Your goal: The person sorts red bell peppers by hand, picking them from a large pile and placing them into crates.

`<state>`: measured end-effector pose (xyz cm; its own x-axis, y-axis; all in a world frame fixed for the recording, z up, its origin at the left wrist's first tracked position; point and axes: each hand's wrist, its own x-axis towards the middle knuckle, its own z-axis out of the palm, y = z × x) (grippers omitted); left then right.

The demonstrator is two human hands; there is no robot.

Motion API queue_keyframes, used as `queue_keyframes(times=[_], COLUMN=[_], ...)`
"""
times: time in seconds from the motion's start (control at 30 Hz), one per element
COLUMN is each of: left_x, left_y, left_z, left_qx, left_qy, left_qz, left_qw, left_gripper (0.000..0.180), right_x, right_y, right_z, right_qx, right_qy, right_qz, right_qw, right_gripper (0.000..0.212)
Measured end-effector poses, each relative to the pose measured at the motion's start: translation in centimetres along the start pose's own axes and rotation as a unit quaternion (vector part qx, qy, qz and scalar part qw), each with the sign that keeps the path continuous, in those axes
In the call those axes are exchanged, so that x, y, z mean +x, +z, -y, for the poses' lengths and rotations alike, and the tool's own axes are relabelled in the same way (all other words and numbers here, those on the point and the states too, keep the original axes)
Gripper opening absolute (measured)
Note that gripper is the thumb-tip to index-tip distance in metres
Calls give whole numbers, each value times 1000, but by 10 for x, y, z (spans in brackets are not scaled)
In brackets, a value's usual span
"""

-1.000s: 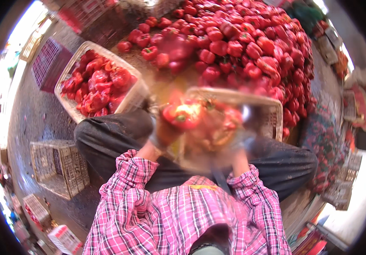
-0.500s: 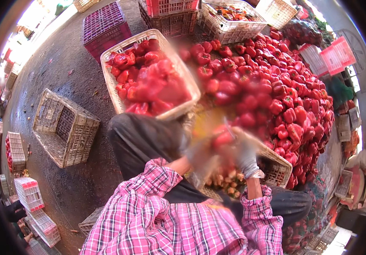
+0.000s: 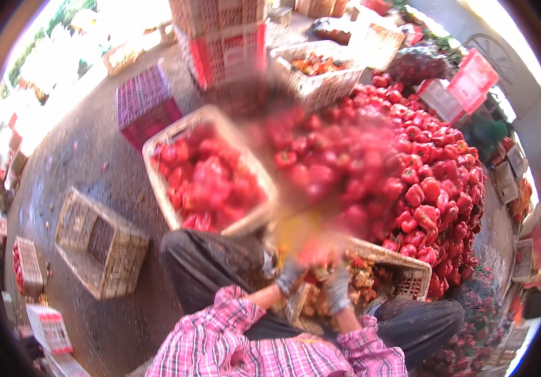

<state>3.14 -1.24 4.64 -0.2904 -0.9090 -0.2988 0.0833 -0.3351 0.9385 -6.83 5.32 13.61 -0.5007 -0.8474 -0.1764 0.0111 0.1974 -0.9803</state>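
Note:
Both my hands wear grey gloves and are close together in front of me, over a crate of pale pepper cores and scraps. A blurred red bell pepper is at the fingertips. My left hand is closed against its left side. Just to the right, my right hand reaches up toward the same pepper, its fingers smeared; whether it holds anything is hidden. A full crate of opened red peppers stands ahead on the left.
A large heap of red bell peppers spreads ahead and right. An empty crate lies tipped on the floor at left. A purple crate, stacked crates and a white crate of scraps stand farther off.
The view has tilted upward, so the crates and heap sit differently in it. My hands have come lower over the core crate and nearer each other, with the pepper still between them.

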Motion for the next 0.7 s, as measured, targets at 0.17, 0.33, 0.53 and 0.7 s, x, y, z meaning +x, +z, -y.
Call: queue_keyframes(times=[0.17,0.33,0.53,0.7], left_x=[-5,2,-2,1], left_y=[33,56,74,87], left_z=[-28,-32,-20,-7], left_qx=[-104,9,207,102], left_qy=[-93,-63,87,126], left_qz=[6,25,9,112], left_qw=[990,998,974,980], left_gripper=[39,38,48,38], right_x=[3,2,-10,-35], right_y=[-18,-42,-77,-83], right_z=[-15,-14,-10,4], right_qx=[72,-9,-403,-277], right_qy=[77,31,-69,-102], right_qz=[-61,-80,-61,-150], right_qw=[993,996,911,944], right_gripper=[29,38,49,45])
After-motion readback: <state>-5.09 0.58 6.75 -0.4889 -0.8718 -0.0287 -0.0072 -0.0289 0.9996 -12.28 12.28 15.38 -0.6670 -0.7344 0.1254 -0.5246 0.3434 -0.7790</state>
